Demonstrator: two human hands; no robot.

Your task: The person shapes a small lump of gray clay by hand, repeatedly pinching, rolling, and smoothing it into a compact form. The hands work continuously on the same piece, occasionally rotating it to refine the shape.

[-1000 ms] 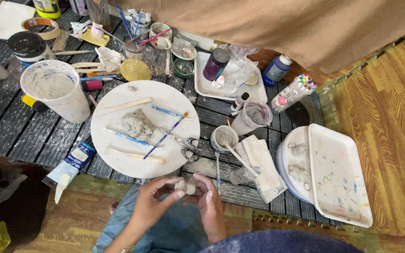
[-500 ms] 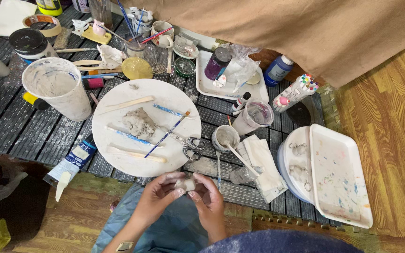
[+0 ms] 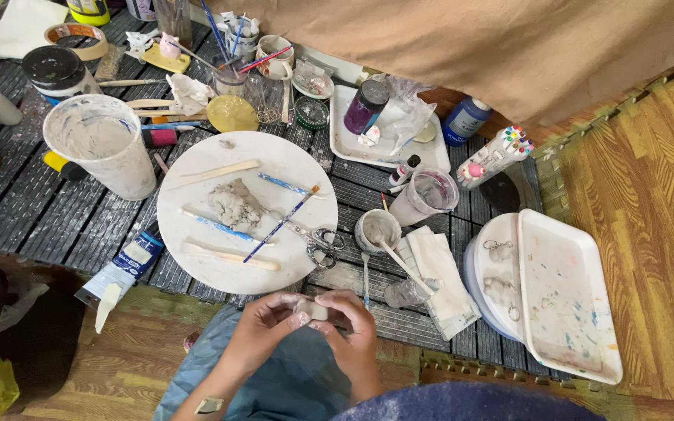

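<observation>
Hands are meeting at lower centre of the frame, over my lap, just below the desk (image 3: 9, 210) edge. Left hand (image 3: 263, 327) and right hand (image 3: 352, 343) are both pinching a small clay lump (image 3: 311, 311), grip closed on it from either side. Compared with a second ago I'm seeing the hands pulled slightly tighter together and the lump turned a bit; nothing on the desk is shifting. I'm reading that as shaping still going on, not finished. Round white board (image 3: 196, 164) with a grey clay pile (image 3: 235, 204), blue brush (image 3: 282, 224) and scissors (image 3: 321, 243) is sitting just above the hands, untouched.
</observation>
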